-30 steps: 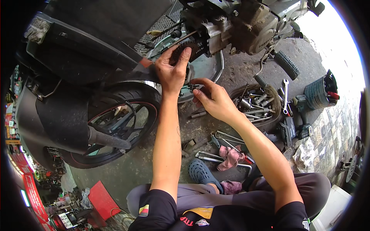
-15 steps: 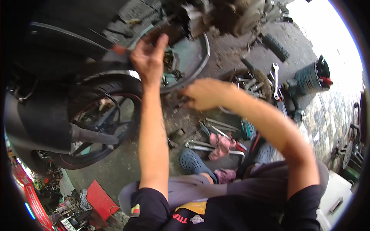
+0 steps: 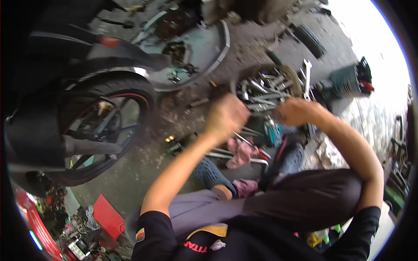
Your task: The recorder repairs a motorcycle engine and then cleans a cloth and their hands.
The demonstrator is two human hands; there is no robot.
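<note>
Whether anything is pinched by the left hand cannot be told, as it is curled and blurred; the same applies to the right hand, held apart from it at 3 o'clock. From the left hand, a teal object is seen at 4 o'clock and a pink rag at 5. The bowl of sockets and spanners is set just beyond both hands, at 2. Farther off, a round tray is placed at 11 and the engine between 12 and 1. Tool handling near the bowl is judged to be in hand; next, a steadied grip would be called for. A second ago, the left hand was raised against the engine; now it has been lowered beside the bowl.
</note>
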